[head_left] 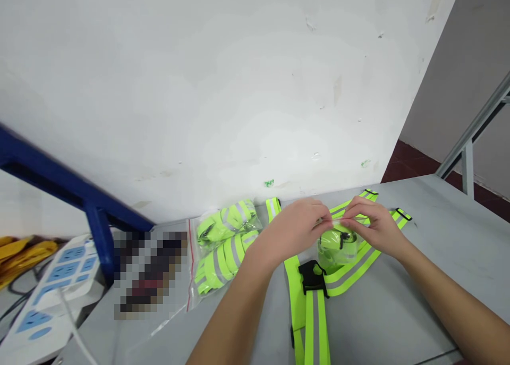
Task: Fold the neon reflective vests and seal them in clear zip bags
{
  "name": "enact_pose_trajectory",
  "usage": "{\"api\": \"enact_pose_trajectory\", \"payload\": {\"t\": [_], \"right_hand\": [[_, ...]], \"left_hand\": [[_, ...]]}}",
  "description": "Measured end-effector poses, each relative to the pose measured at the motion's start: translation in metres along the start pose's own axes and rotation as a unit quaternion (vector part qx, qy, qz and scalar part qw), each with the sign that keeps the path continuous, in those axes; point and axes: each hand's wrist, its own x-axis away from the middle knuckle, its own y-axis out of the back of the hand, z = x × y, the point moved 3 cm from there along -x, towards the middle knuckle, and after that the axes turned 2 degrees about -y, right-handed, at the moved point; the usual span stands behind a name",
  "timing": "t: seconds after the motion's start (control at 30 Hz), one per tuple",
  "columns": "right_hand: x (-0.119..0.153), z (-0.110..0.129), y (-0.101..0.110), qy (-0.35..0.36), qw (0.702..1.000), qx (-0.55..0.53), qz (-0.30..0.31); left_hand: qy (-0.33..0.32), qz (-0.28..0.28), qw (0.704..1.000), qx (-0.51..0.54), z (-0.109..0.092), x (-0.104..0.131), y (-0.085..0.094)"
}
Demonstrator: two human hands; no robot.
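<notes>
The left hand [297, 227] and right hand [372, 227] both pinch one clear bag [338, 251]. Two other bags [229, 221] and one large buckle [313, 277] lie nearby.

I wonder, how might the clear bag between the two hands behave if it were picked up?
The clear bag is probably floppy, as its film looks thin and see-through. Its glossy surface may be slippery. The green strap bundled inside likely adds some weight, so the bag may sag.

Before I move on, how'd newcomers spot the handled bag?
On the gray table by the white wall lie loose lime reflective straps. Among them, a clear bag holds a bundled strap. Unlike bagged straps farther left, it's pinched by left hand and right hand.
</notes>
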Motion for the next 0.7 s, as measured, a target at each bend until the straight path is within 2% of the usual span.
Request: {"api": "enact_pose_trajectory", "payload": {"t": [0.1,0.37,0.53,0.7], "right_hand": [[-0.001,-0.004,0.003,-0.005,1.000,-0.015,-0.002],[0.000,-0.007,0.008,-0.013,1.000,-0.002,0.012],[-0.001,-0.008,0.009,-0.016,1.000,0.005,0.017],[-0.006,-0.012,0.020,-0.025,0.999,0.029,0.024]], "left_hand": [[0.013,0.003,1.000,-0.011,0.002,0.005,0.004],[-0.029,-0.012,0.999,-0.017,-0.004,0.000,-0.001],[0.009,-0.011,1.000,-0.001,0.003,-0.001,0.002],[0.050,0.009,0.998,0.025,0.013,-0.002,0.002]]}}
